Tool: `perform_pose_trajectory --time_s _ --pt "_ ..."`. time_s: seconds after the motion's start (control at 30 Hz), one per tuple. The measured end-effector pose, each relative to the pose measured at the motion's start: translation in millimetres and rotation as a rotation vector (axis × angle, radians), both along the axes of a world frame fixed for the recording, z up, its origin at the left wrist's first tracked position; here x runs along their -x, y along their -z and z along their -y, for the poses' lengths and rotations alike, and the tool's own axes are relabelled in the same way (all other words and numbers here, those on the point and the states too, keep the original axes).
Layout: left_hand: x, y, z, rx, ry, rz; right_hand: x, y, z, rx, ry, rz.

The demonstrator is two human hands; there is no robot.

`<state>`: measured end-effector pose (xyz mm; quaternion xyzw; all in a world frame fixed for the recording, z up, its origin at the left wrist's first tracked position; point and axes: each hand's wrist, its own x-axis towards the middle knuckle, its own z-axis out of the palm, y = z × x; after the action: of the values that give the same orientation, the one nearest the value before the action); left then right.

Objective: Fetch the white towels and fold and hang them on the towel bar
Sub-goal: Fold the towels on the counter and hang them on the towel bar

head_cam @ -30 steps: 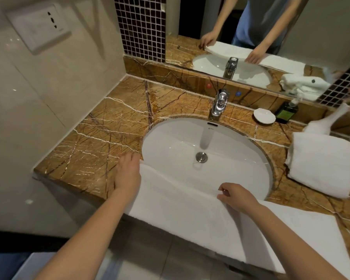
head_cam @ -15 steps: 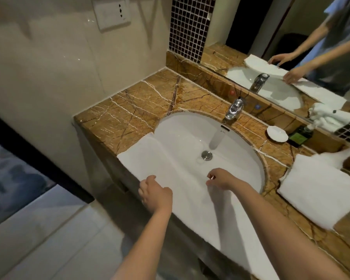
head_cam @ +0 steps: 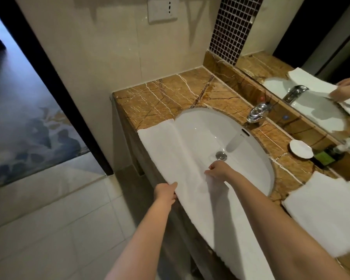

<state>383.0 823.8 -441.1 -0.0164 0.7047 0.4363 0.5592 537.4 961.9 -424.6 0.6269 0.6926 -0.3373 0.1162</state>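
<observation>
So the towel (head_cam: 198, 201) is stretched out long along the front edge of the counter (head_cam: 170, 98), with its far side flopping over into the sink (head_cam: 200, 128). Both hands are on it, about mid-length. The left hand (head_cam: 166, 194) has its fingers curled round the near edge, the one that hangs off the counter front. The right hand (head_cam: 217, 170) is across from it, out over the basin, pinching the far edge between thumb and fingers, and the cloth bunches up a bit there. Between the two hands the towel lies pretty flat.

The drain (head_cam: 221, 155) sits just past the right hand's fingertips, close but not touching. The tap (head_cam: 257, 113) is further out beyond that hand and off to its right. Right of the right forearm, well apart from the hand, a second towel (head_cam: 323, 215) lies folded on the counter. Beyond that one, by the mirror (head_cam: 311, 110), there's a small white dish (head_cam: 301, 148) and a green bottle (head_cam: 324, 158) just beside it. Left of the left hand it's just pale tiled floor (head_cam: 69, 209).
</observation>
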Motion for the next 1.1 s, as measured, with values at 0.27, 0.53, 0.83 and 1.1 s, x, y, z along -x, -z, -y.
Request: perform_pose_trajectory --time_s 0.27,0.53,0.83,1.1 --pt "7.5 -17.7 -10.5 -0.037 0.044 0.007 2.9 -20.0 -5.0 0.096 0.044 -0.140" --pt "28.1 -58.9 -15.7 -0.105 0.034 -0.092 -2.4 -66.7 -10.8 0.159 0.170 -0.381" --pt "44.7 -141.6 -43.5 -0.270 0.028 -0.218 -9.7 -133.7 -18.8 0.036 0.270 -0.689" --pt "40.4 -215.2 -72.1 -0.405 0.024 -0.355 -15.7 -194.1 -23.2 -0.081 0.346 -0.873"
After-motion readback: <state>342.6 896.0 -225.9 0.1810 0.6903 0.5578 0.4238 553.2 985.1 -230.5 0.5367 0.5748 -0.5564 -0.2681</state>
